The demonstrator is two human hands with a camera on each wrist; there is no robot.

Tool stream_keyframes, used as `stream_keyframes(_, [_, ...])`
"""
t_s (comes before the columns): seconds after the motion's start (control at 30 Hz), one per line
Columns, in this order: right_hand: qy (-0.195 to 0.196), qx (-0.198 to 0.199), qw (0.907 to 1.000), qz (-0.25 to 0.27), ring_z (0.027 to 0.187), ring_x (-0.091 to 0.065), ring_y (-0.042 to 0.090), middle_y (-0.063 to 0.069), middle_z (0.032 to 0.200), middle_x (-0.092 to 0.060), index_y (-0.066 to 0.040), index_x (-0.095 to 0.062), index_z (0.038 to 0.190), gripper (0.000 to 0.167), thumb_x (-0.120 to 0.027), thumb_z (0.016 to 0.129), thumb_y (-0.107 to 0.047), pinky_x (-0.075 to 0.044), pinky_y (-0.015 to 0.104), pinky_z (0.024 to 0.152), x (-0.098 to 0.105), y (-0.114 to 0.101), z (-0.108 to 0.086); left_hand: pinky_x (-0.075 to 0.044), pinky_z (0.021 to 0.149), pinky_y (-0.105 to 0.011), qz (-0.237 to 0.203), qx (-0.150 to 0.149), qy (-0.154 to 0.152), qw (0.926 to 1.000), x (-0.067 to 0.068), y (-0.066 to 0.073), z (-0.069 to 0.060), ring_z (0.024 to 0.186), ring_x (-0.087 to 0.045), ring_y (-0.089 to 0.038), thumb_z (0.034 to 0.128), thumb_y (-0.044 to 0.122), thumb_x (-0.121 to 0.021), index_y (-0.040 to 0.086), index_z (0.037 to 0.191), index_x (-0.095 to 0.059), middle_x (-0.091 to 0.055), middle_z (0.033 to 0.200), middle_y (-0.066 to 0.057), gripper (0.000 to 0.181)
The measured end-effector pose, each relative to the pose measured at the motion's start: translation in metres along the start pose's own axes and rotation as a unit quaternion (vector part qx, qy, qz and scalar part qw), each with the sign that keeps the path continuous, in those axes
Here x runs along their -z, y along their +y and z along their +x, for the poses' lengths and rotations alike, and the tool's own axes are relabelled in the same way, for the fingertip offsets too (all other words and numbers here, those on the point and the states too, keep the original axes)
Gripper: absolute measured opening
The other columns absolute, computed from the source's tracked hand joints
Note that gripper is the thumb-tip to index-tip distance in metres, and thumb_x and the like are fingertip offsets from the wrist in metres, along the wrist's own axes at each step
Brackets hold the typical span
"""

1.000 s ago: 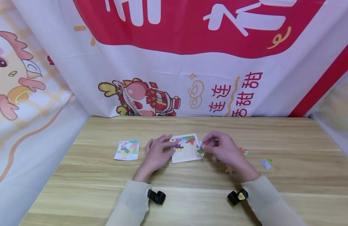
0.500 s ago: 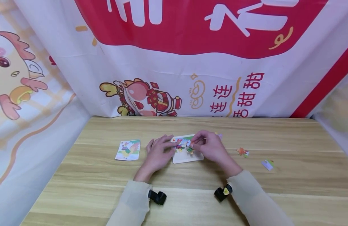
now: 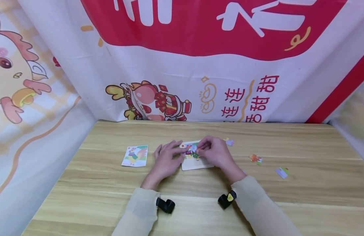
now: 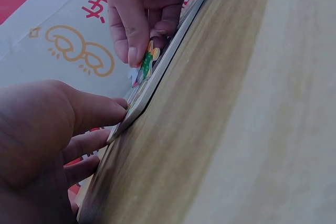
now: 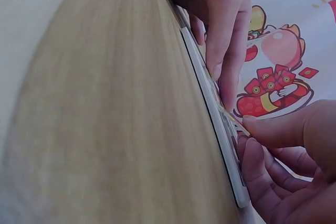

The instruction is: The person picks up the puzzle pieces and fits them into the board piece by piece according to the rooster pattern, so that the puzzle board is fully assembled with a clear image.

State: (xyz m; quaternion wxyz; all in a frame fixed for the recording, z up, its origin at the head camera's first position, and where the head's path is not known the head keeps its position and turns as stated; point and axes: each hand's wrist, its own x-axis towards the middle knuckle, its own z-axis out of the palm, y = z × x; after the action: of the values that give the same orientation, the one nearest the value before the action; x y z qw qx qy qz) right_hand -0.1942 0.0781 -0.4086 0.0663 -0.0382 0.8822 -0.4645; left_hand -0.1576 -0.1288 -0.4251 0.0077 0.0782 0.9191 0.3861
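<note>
A small white-framed jigsaw puzzle tray [image 3: 198,166] lies on the table in the head view, its upper left part filled with coloured pieces. My left hand [image 3: 167,160] rests at the tray's left side, fingertips on it and thumb near its front edge. Between thumb and fingers, my right hand [image 3: 215,151] pinches a green and orange puzzle piece [image 4: 147,64]. That piece is tilted over the tray, against the pieces lying there. In the right wrist view, the right fingers partly hide it. The tray's right side is covered by the right hand.
A picture card [image 3: 135,155] of a squirrel-like animal lies left of the tray. Loose puzzle pieces lie to the right: a purple one [image 3: 229,142], an orange one [image 3: 255,158] and a lilac-green one [image 3: 281,172]. A printed cloth [image 3: 170,72] hangs behind the table.
My right hand has moved left, bringing the green puzzle piece from the tray's right edge to beside the pieces in it. The left hand has stayed at the tray's left side.
</note>
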Motion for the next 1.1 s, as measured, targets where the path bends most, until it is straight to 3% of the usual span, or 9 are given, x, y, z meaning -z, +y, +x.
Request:
stream_keyframes(0.5, [0.009, 0.006, 0.9988, -0.047, 0.081, -0.067, 0.018, 0.005, 0.089, -0.075, -0.011, -0.077, 0.092, 0.010, -0.086, 0.089, -0.010, -0.054, 0.028, 0.074, -0.0056, -0.0060, 0.0026, 0.001, 0.133, -0.067, -0.005, -0.007, -0.001, 1.0000, -0.0009, -0.0011, 0.0005, 0.163, -0.035, -0.034, 0.1017, 0.020, -0.069, 0.020, 0.133, -0.077, -0.055, 0.164, -0.005, 0.032])
stream_keyframes(0.83, [0.009, -0.016, 0.9978, -0.064, 0.081, -0.068, 0.018, 0.005, 0.089, -0.075, -0.013, -0.075, 0.090, 0.012, -0.087, 0.090, -0.011, -0.055, 0.029, 0.074, -0.0066, -0.0088, 0.0030, 0.007, 0.131, -0.071, 0.006, -0.031, -0.035, 0.9989, 0.0009, 0.0011, -0.0040, 0.166, -0.024, -0.038, 0.1015, 0.022, -0.072, 0.024, 0.132, -0.078, -0.044, 0.172, -0.010, 0.031])
stream_keyframes(1.1, [0.014, -0.010, 0.9969, -0.077, 0.080, -0.067, 0.018, 0.004, 0.088, -0.076, -0.013, -0.076, 0.089, 0.012, -0.088, 0.089, -0.012, -0.055, 0.029, 0.073, -0.0067, -0.0093, 0.0014, 0.009, 0.131, -0.069, 0.004, -0.020, -0.044, 0.9988, 0.0005, 0.0013, -0.0041, 0.168, -0.020, -0.036, 0.1029, 0.020, -0.070, 0.024, 0.130, -0.079, -0.041, 0.173, -0.008, 0.029])
